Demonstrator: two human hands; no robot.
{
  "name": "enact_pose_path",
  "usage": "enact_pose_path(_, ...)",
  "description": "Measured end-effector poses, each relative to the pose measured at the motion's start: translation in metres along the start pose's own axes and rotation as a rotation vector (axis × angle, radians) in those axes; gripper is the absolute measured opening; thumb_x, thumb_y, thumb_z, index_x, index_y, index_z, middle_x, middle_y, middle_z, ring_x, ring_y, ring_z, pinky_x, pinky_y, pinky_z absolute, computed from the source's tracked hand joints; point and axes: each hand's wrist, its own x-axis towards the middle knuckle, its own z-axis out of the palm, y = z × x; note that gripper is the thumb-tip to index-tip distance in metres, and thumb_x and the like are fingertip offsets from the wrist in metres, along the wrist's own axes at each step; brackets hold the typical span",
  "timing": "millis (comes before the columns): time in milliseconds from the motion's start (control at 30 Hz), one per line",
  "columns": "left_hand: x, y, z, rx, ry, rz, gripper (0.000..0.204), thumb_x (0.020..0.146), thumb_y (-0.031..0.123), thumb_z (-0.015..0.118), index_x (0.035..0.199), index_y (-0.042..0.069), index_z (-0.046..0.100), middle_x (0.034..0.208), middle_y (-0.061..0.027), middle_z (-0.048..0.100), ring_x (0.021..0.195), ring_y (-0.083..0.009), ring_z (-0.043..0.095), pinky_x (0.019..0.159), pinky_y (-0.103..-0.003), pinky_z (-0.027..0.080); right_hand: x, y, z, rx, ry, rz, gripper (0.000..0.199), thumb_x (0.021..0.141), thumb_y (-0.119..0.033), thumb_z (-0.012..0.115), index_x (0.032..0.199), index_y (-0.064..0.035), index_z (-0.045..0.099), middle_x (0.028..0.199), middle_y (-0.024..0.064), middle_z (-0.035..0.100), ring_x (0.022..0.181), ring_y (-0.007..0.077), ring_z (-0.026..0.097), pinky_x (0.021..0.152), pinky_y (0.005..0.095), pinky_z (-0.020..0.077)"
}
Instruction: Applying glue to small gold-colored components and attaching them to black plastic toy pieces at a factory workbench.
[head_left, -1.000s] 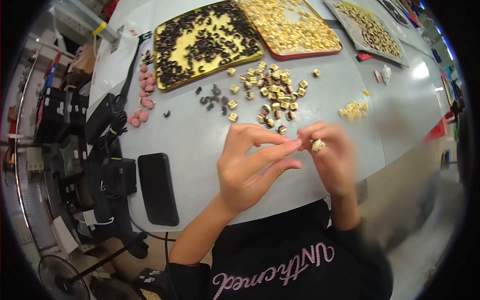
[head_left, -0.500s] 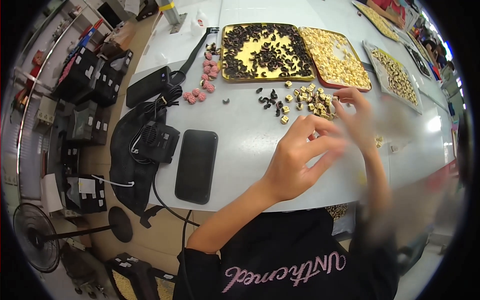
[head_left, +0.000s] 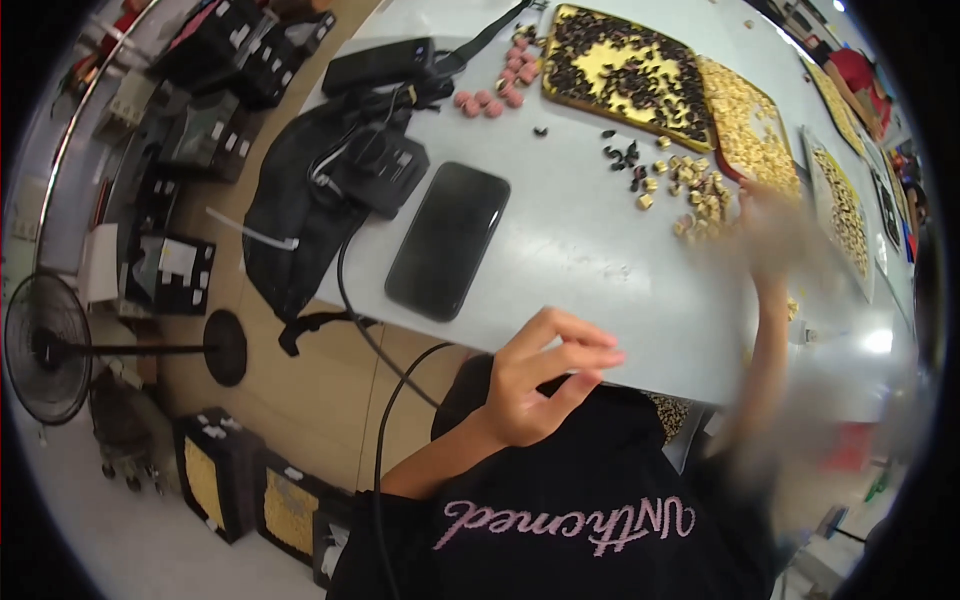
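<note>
Nearest us, the left hand [head_left: 545, 375] has dropped back to the counter's near edge, in front of the black shirt [head_left: 595, 468]. A second ago the two hands met over the counter [head_left: 570, 260], a small pale piece at the right one; now they're well apart! That reads as a break in the two-handed handling, with the right hand out there alone.

Look at the left: palm side turned inward, fingers half curled and pointing right, thumb clear of them, nothing seen in that loose grip. Beyond it and to the left, the dark phone [head_left: 448, 240] lies flat.

And here's the right hand [head_left: 768, 225], forearm stretched away from the body, blurred. Are its fingers pinching anything? Can't tell. They're just beside the right side of the pile of yellow-and-dark cubes [head_left: 702, 190], near the red-rimmed tray of pale bits [head_left: 727, 168].

Left of the cubes, loose black curls [head_left: 625, 157]; farther left, pink balls [head_left: 500, 85]. Farther back, the yellow tray of dark curls [head_left: 612, 65], and way off right, a co-worker in red [head_left: 853, 70].
</note>
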Motion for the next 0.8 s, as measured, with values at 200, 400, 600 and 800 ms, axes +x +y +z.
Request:
enact_pose_path(200,-0.109,-0.001,-0.013,0.129,0.009,-0.049,0.014,0.078,0.006,0.053,0.07,0.001,0.063,0.074,-0.0091,0.062,0.06,-0.0188,0.057,0.053,-0.027,0.045,-0.002,0.008,0.008,-0.053,-0.105,0.042,0.016,0.082,-0.009,0.058,0.097,-0.002,0.062,0.093,0.0079,0.065,0.087,0.0156,0.06,0.083,0.028,0.0439)
enact_pose_path(400,-0.233,0.001,-0.05,0.699,0.203,-0.144,0.01,0.076,0.003,0.053,0.067,0.0,0.057,0.075,-0.0117,0.06,0.06,-0.0212,0.056,0.051,-0.029,0.044,-0.006,0.015,0.006,-0.09,-0.132,0.003,0.018,0.084,-0.011,0.057,0.1,-0.007,0.062,0.081,0.0053,0.065,0.052,0.0076,0.045,0.056,0.0229,0.0394)
enact_pose_path(600,-0.215,-0.038,-0.051,0.78,0.79,-0.374,0.034,0.08,0.003,0.055,0.112,-0.003,0.046,0.118,-0.0173,0.048,0.098,-0.0258,0.051,0.08,-0.034,0.042,-0.004,0.006,0.004,-0.09,-0.094,-0.041,0.023,0.083,-0.011,0.057,0.105,-0.0072,0.06,0.09,0.0073,0.064,0.057,0.0091,0.049,0.061,0.0247,0.0414)
enact_pose_path(800,-0.228,-0.069,-0.061,0.676,0.707,-0.499,0.042,0.08,0.005,0.057,0.119,-0.002,0.042,0.118,-0.0158,0.048,0.1,-0.0246,0.049,0.086,-0.034,0.04,-0.006,0.01,0.002,-0.047,-0.055,-0.022,0.028,0.077,-0.009,0.063,0.105,-0.0043,0.059,0.099,0.0116,0.062,0.096,0.0214,0.057,0.083,0.0314,0.0431)
